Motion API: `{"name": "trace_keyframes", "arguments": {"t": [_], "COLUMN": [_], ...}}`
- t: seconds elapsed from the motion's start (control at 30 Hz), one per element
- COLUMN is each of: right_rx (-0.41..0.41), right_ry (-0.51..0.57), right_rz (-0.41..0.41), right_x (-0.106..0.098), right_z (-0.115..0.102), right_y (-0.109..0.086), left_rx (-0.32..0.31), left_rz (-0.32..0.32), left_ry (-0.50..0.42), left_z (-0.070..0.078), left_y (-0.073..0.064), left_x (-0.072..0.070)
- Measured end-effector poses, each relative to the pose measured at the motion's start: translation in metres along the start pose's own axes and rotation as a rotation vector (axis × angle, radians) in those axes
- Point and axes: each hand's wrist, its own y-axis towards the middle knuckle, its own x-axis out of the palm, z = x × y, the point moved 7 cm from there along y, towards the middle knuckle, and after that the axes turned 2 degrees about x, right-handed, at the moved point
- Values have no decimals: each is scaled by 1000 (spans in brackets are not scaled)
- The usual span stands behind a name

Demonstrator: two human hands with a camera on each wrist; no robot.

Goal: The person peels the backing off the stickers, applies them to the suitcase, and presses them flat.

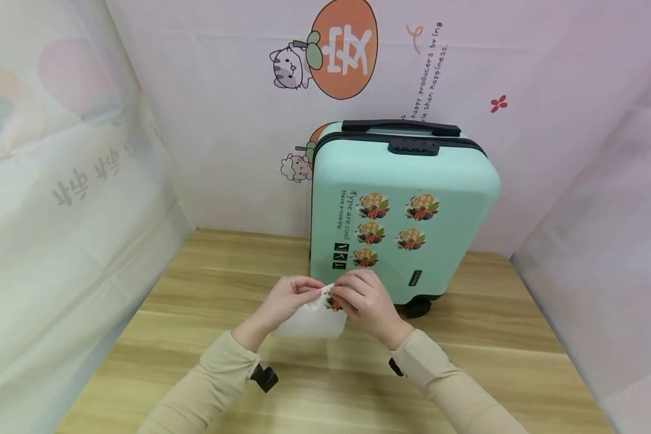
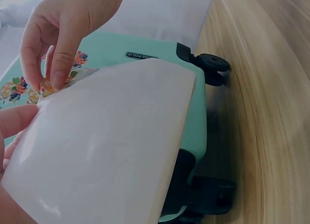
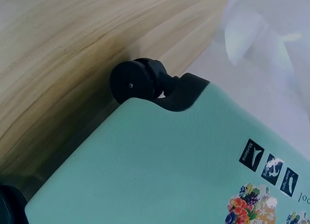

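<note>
In the head view my left hand (image 1: 283,302) grips a glossy white sheet of sticker backing (image 1: 310,323) by its upper edge, in front of a mint-green suitcase (image 1: 456,211). Thumb and fingers of my right hand (image 1: 370,304) pinch at a fruit-patterned sticker (image 1: 333,302) along the same edge. From the left wrist, the sheet (image 2: 106,141) spans the middle and overlaps the suitcase; the right hand (image 2: 72,30) reaches down to its far edge. Several matching stickers, such as one fruit sticker (image 1: 421,207), are on the suitcase front. Neither hand appears in the right wrist view.
The suitcase stands upright on a wood-grain table (image 1: 222,361), near a printed cloth backdrop (image 1: 222,120). Its black handle (image 1: 401,126) is on top, and a black wheel (image 1: 416,307) sits at the lower right. Cloth walls close in both sides.
</note>
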Motion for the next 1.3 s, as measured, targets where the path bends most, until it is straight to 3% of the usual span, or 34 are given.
{"name": "trace_keyframes", "arguments": {"t": [0.47,0.87,1.3], "right_rx": [-18,-10,-21], "right_ry": [-21,27,128], "right_rz": [-9,-60,-166], "right_x": [5,11,17], "right_z": [-2,-3,-9], "right_y": [-6,-14,-24], "left_rx": [9,3,-19], "left_rz": [101,98,215], "left_ry": [-49,-35,-29], "left_z": [-4,-16,-35], "left_y": [6,9,4], "left_x": [-5,-7,-20]}}
